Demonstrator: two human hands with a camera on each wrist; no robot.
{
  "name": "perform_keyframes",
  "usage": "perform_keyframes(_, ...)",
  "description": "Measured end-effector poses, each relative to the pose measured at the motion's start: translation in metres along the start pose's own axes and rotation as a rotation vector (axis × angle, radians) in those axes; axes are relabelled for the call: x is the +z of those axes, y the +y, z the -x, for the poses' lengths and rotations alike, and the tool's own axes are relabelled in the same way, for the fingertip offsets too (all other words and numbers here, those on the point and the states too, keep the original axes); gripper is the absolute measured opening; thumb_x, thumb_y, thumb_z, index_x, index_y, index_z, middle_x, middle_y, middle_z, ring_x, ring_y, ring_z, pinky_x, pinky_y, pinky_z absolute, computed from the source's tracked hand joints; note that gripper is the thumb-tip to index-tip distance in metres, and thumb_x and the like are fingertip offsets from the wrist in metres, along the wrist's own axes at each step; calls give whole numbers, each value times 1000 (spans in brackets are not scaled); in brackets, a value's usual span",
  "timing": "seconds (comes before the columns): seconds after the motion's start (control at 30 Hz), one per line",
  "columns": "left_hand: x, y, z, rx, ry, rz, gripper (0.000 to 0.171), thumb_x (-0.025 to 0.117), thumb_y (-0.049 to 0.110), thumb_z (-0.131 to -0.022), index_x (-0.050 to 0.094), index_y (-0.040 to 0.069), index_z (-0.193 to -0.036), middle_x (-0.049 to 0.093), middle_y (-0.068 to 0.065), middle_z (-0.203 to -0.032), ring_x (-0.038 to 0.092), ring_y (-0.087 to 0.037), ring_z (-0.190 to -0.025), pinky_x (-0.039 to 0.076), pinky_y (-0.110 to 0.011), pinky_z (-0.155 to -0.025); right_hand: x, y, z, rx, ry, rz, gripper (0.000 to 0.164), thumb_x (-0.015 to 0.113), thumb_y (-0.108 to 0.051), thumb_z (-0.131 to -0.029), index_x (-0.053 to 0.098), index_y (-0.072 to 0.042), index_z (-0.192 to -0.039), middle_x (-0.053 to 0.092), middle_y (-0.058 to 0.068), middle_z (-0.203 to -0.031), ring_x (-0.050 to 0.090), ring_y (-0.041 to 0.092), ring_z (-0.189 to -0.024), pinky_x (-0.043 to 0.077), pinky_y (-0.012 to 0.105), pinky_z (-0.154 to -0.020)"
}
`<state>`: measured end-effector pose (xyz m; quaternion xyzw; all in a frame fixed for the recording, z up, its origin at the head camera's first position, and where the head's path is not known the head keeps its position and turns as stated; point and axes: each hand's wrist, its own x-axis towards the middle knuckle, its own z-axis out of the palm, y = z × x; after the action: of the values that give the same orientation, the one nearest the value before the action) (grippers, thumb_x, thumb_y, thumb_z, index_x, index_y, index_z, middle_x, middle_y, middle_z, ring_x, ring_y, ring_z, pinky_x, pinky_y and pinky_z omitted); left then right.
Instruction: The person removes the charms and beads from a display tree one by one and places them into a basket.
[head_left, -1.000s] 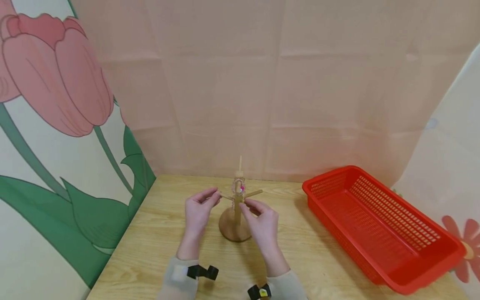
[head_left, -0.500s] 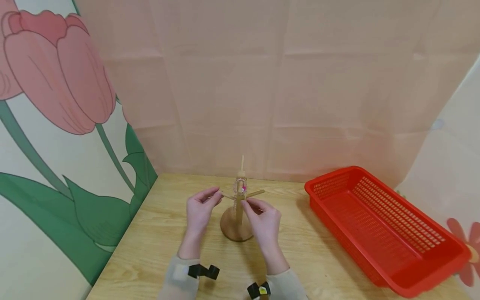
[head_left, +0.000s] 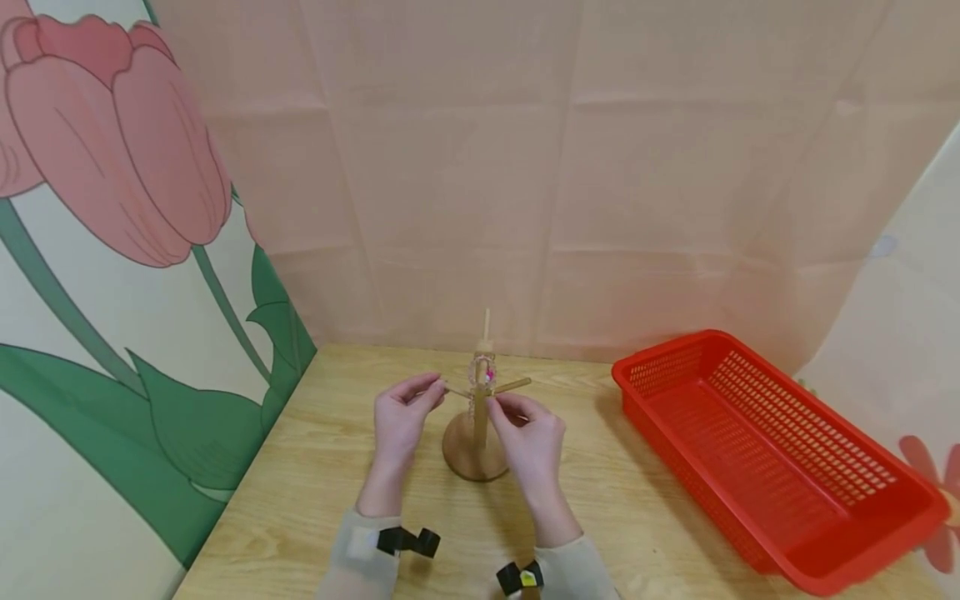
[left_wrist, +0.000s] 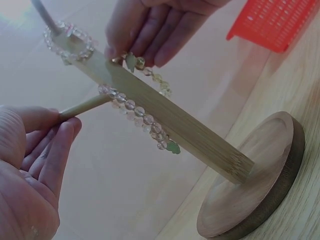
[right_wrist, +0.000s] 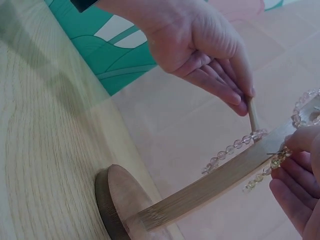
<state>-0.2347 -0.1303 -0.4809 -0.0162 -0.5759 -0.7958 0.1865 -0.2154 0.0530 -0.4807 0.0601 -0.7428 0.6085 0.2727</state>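
Note:
A wooden bracelet stand (head_left: 481,429) rises from a round base (left_wrist: 277,150) between both hands. My left hand (head_left: 397,421) pinches the outer end of its thin left peg (left_wrist: 85,107). From that peg, close to the post, hangs a clear-bead bracelet (left_wrist: 140,112) with a green leaf charm. On the other side of the post, my right hand (head_left: 531,442) pinches a bracelet of clear and yellowish beads (right_wrist: 260,176) near its green charm. Its fingers partly hide this bracelet. Another clear-bead bracelet (left_wrist: 70,42) loops round the top of the post.
A red plastic basket (head_left: 678,458) with slotted sides stands on the right of the wood-grain table (head_left: 285,500). Behind the stand hangs a pinkish cloth (head_left: 450,183). A second peg (head_left: 514,385) sticks out at the right of the post. Black camera mounts sit on both wrists.
Both hands keep their pinch and stay at the same spots on the stand. The head view has shifted slightly, so everything appears a little further right.

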Motion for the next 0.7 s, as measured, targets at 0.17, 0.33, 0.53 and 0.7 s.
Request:
perform_keyframes(0.17,-1,-2,-1,-5,-6,4,22,78,-11,-92,72,-20,-112,80,-14,-96,78,-13,-79,69,-31,-80,0,1,0,-13,9,1,10,89,-12,-90,84,-3,-90,81,4,-86,78,19,-77,66,20,-69)
perform_keyframes(0.33,-1,-3,0,-8,1,-6,21,78,-11,-93,72,-19,-111,80,-15,-96,78,-13,-79,69,-31,-80,-3,0,-2,-29,23,-18,9,88,-9,-90,83,-1,-90,80,5,-85,78,17,-77,67,22,-70)
perform_keyframes(0.53,-1,-2,0,-5,8,-5,21,78,-10,-93,72,-20,-111,80,-14,-95,78,-13,-79,69,-30,-79,-7,-2,-4,-26,43,-19,7,88,-8,-90,84,-2,-90,80,4,-85,77,16,-76,66,20,-70)
perform_keyframes(0.7,-1,-1,0,1,2,4,20,77,-11,-93,73,-20,-111,81,-12,-94,78,-13,-78,69,-31,-79,-8,-2,-5,-32,57,-19,9,89,-10,-90,84,-2,-90,80,3,-85,77,16,-76,66,19,-69)
